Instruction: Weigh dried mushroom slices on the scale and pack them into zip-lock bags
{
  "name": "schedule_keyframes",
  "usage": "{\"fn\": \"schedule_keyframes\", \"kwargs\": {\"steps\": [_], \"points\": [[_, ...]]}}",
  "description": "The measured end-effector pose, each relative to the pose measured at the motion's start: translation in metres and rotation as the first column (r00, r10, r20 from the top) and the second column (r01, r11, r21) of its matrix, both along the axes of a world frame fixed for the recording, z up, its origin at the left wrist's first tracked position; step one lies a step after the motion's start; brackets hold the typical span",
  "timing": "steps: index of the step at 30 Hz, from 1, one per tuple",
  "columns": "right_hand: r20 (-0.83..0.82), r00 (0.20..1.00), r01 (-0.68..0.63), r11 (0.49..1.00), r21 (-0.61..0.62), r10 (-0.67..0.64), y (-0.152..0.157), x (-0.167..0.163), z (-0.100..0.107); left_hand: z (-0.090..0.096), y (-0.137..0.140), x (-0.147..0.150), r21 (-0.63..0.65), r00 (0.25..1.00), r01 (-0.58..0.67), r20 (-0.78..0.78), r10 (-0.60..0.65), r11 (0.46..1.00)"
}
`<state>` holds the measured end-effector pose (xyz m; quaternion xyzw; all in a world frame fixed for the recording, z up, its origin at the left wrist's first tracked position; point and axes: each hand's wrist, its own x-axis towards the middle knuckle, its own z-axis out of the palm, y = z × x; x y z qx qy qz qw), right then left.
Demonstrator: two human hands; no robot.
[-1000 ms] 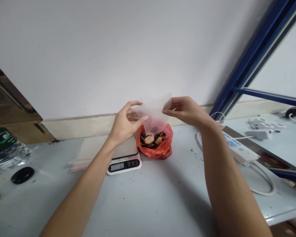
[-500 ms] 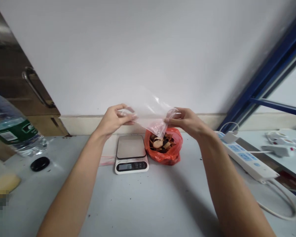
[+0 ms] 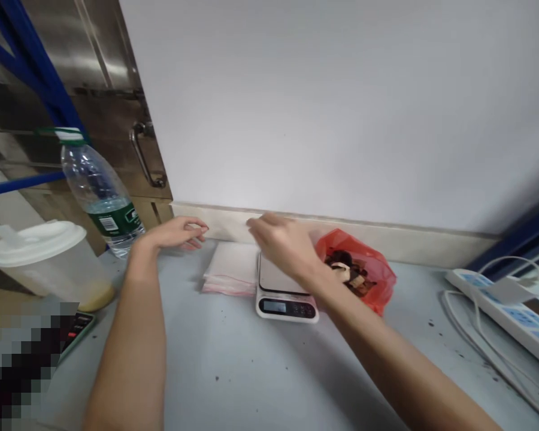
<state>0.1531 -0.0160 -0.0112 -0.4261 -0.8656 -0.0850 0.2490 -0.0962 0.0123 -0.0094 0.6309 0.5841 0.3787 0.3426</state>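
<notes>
1. While the far left is taken up by a frosted plastic cup and a clear bottle with a green label, neither is touched.
2. Nearby, the left hand is held over the desk, its grip loosely curled, fingers apart, with nothing seen between them.
3. Thin, flat, translucent bags with pinkish edges are stacked just left of the smooth, white-cased scale.
4. Above the scale, the right hand is blurred; its fingertips are bunched, but whether film is clamped in the grip cannot be told. Bag handling is judged to be in hand; a light pinch would be called for.
5. Right of the scale, rough brown and pale pieces are held in a crinkled red plastic bag, partly hidden by the forearm.
</notes>
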Motion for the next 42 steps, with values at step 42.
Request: {"fn": "schedule_keyframes", "kwargs": {"steps": [42], "points": [[0.323, 0.904, -0.196, 0.944, -0.267, 0.279, -0.032, -0.038, -0.085, -0.055, 0.031, 0.066, -0.391, 0.512, 0.222, -0.733, -0.448, 0.893]]}}
